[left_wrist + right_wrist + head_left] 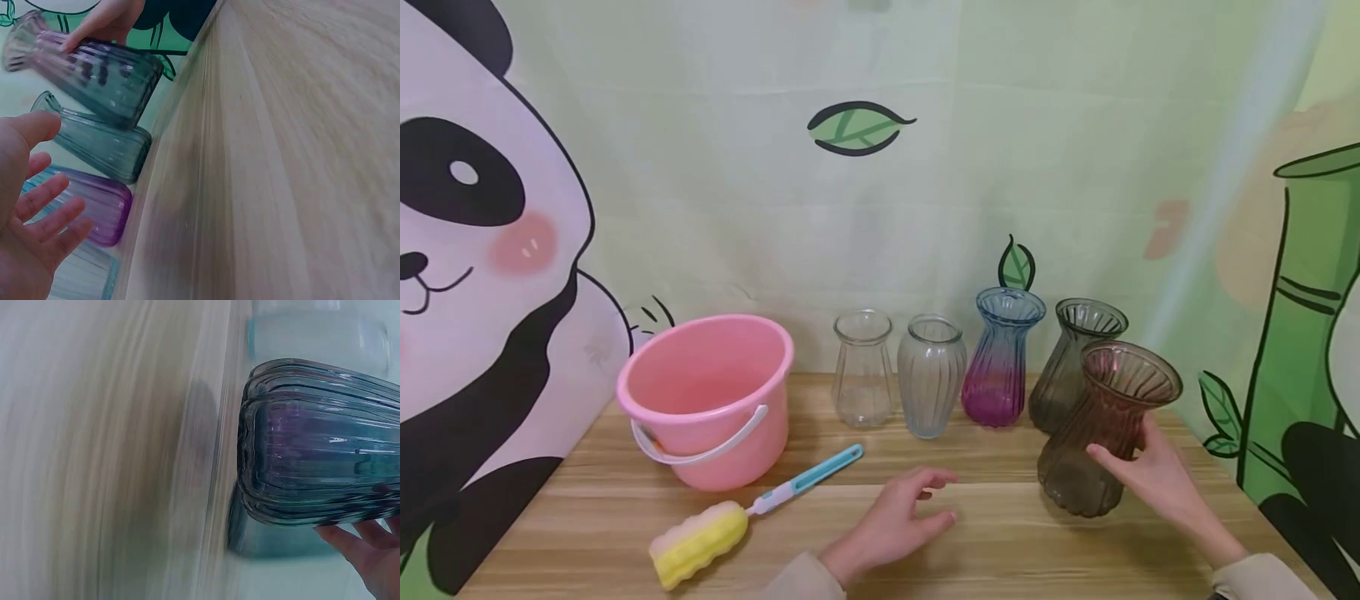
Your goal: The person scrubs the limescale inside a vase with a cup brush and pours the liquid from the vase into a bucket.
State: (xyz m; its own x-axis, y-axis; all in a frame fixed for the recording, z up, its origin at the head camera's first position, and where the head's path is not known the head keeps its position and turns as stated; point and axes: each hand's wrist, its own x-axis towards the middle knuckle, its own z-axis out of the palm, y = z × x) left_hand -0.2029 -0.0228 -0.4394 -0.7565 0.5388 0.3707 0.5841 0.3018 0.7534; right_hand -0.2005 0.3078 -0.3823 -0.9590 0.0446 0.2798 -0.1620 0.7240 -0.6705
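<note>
A smoky brown ribbed glass vase [1086, 454] with a flared rim leans to the right in my right hand [1165, 479]. The thumb lies across its near side while the other fingers go behind the glass, mostly hidden in the head view. In the right wrist view the vase's scalloped base [250, 444] faces the camera's left. My left hand [895, 517] hovers over the front middle of the table, fingers loosely spread and holding nothing. Behind the held vase stands a dark grey ribbed vase [1056, 392], partly covered by it.
Along the back stand a blue-to-purple vase [996, 383], a clear ribbed vase [931, 383] and a clear flared vase [862, 383]. A pink bucket [737, 446] with a white handle is at left. Before it lies a yellow-and-pink sponge brush [700, 537] with a blue handle.
</note>
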